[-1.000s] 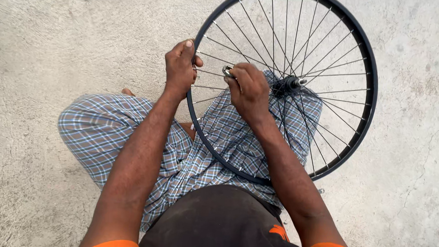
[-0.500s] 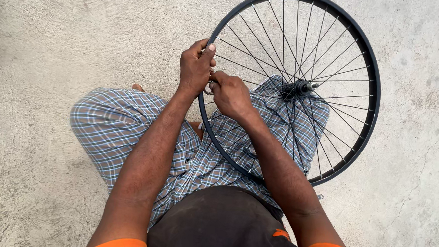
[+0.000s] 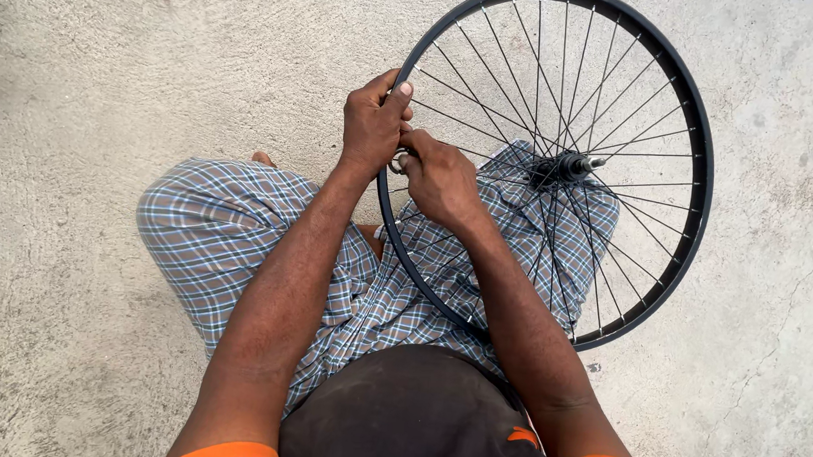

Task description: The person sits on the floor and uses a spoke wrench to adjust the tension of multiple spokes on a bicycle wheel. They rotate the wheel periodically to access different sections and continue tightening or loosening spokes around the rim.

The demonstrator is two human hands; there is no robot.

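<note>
left hand [image 3: 372,122]: fingers curled shut, thumb up
right hand [image 3: 438,177]: closed, touching the left
forearms: both extended forward

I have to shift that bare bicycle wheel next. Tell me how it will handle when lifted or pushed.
The wheel is a thin black rim on fine spokes with no tyre, so it is probably light and stiff. Being round, it would likely roll if stood on edge. The left hand grips the rim; the right hand rests beside it.

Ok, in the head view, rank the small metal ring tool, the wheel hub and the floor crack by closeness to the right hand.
1. small metal ring tool, at the right hand fingertips, by the rim.
2. wheel hub, mid-wheel, to the right.
3. floor crack, far right on the concrete.
</note>
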